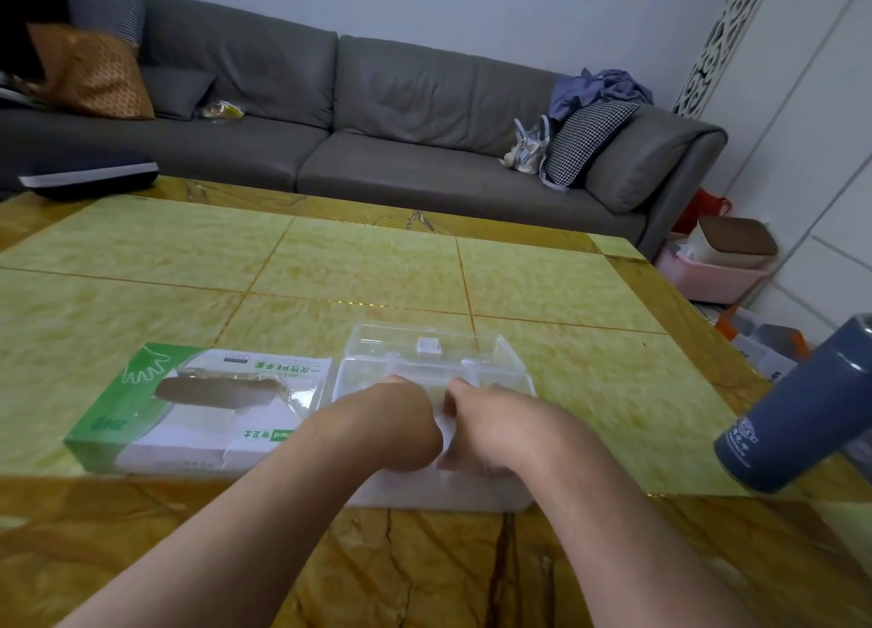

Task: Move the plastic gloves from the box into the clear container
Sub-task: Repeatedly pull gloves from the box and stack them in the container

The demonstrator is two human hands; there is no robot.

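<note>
Pressing down into the clear container, both hands sit side by side over its open mouth, its lid tipped up behind them. The left hand and right hand have their fingers curled downward around a whitish, filmy wad that looks like the plastic gloves, though the fingertips themselves are hidden. The green-and-white box lies just left of the container on the table, its torn slot showing dark inside. This looks like the packing step; next, I judge, the hands need to let go and lift clear without dragging the light film back out.
</note>
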